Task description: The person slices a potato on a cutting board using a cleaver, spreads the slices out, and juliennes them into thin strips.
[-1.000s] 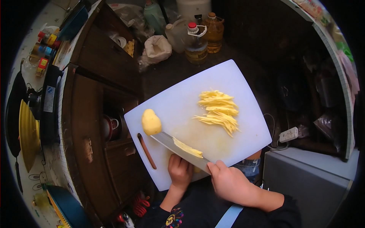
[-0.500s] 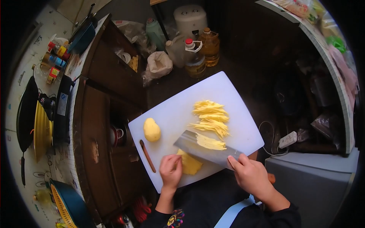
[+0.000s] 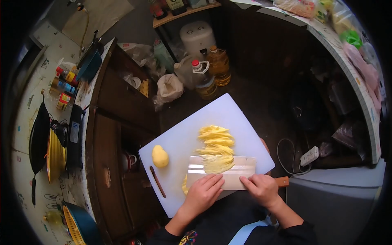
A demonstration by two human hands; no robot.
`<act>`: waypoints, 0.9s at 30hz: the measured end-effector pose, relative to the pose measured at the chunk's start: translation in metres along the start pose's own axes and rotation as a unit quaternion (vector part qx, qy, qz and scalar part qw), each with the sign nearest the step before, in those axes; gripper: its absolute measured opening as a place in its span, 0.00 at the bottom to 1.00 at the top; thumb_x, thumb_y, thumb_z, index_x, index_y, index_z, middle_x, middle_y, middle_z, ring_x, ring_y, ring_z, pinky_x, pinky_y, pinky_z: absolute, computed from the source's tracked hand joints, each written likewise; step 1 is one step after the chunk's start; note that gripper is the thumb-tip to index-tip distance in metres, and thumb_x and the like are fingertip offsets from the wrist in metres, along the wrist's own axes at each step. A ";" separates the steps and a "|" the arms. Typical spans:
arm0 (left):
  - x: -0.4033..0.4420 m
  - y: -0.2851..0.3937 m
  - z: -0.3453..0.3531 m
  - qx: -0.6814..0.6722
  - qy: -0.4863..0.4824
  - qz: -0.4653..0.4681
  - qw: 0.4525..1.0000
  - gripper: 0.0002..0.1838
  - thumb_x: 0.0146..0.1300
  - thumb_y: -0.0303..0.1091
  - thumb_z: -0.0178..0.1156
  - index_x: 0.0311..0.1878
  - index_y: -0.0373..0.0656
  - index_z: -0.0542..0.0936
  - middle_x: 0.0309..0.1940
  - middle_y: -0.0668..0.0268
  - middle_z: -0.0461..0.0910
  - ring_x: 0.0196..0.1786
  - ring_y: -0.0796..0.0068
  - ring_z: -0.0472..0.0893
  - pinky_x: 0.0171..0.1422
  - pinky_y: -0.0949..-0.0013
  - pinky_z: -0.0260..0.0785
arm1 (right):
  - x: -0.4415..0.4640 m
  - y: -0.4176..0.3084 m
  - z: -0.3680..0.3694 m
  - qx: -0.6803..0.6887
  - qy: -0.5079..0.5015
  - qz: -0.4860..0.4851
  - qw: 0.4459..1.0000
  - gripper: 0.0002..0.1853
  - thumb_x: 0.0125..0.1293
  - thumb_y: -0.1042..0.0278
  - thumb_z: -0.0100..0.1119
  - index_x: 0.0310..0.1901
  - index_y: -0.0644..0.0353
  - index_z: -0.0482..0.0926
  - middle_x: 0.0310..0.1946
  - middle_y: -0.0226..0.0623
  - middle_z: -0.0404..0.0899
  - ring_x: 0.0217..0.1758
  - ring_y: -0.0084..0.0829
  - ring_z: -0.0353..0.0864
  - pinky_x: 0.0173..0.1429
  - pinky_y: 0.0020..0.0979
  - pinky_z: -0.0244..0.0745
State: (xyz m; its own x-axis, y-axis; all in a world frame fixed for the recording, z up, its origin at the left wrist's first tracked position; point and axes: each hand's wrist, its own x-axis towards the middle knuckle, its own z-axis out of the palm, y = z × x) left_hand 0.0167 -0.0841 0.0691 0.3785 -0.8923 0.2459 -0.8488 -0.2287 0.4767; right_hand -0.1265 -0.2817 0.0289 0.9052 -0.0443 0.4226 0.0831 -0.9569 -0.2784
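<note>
On a white cutting board (image 3: 179, 141) lies a cleaver (image 3: 241, 173), its wide blade flat-side up. My right hand (image 3: 262, 190) is closed around the cleaver where blade meets wooden handle. The fingers of my left hand (image 3: 202, 192) lie stretched out on the blade's near left part; its thumb is hidden. Thin potato shreds (image 3: 215, 139) form a row above the blade, and the lowest shreds rest over its surface. To the left sits a whole peeled potato (image 3: 160, 156). A bit of sliced potato (image 3: 185, 184) shows beside my left hand, mostly covered.
Oil bottles (image 3: 219, 67) and an open bag (image 3: 170, 87) stand beyond the board. Dark cabinets (image 3: 108, 139) line the left, below a counter with a wok (image 3: 37, 139). At right, a power strip (image 3: 309, 156) lies near a grey surface (image 3: 339, 183).
The cleaver has moved from a slant to level, bringing its shreds against the row. My left hand has left the sliced potato and now touches the blade. The view has shifted.
</note>
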 end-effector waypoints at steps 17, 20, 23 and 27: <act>0.044 -0.027 -0.004 0.027 -0.035 -0.008 0.999 0.17 0.62 0.30 0.63 0.54 0.34 0.80 0.57 0.57 0.79 0.60 0.56 0.76 0.64 0.60 0.70 | 0.024 0.030 0.005 -0.006 0.051 -0.059 0.997 0.14 0.58 0.71 0.59 0.46 0.54 0.84 0.27 0.26 0.75 0.26 0.24 0.76 0.27 0.26 0.70; 0.049 -0.035 -0.003 0.010 -0.042 -0.008 0.999 0.17 0.63 0.31 0.62 0.54 0.34 0.80 0.57 0.57 0.79 0.60 0.55 0.76 0.65 0.60 0.70 | 0.025 0.031 0.007 -0.008 0.053 -0.056 0.997 0.13 0.58 0.71 0.59 0.46 0.54 0.84 0.27 0.26 0.75 0.26 0.24 0.76 0.27 0.25 0.70; 0.054 -0.040 -0.002 0.008 -0.039 -0.002 0.999 0.16 0.64 0.31 0.62 0.54 0.35 0.81 0.57 0.57 0.79 0.60 0.55 0.76 0.65 0.60 0.70 | 0.024 0.033 0.006 -0.001 0.050 -0.052 0.997 0.13 0.58 0.71 0.59 0.45 0.54 0.84 0.27 0.27 0.75 0.26 0.24 0.77 0.27 0.26 0.70; 0.060 -0.044 -0.005 0.008 -0.048 -0.011 0.999 0.16 0.65 0.31 0.61 0.54 0.35 0.80 0.57 0.56 0.79 0.61 0.55 0.76 0.66 0.59 0.69 | 0.023 0.033 0.004 0.002 0.049 -0.055 0.997 0.12 0.58 0.71 0.59 0.44 0.54 0.84 0.27 0.27 0.75 0.25 0.24 0.77 0.27 0.26 0.70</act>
State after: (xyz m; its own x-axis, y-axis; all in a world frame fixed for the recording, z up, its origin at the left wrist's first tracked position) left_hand 0.0786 -0.1257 0.0674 0.3613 -0.9199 0.1526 -0.8466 -0.2550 0.4671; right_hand -0.1015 -0.3127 0.0256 0.8457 0.0338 0.5326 0.1823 -0.9562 -0.2289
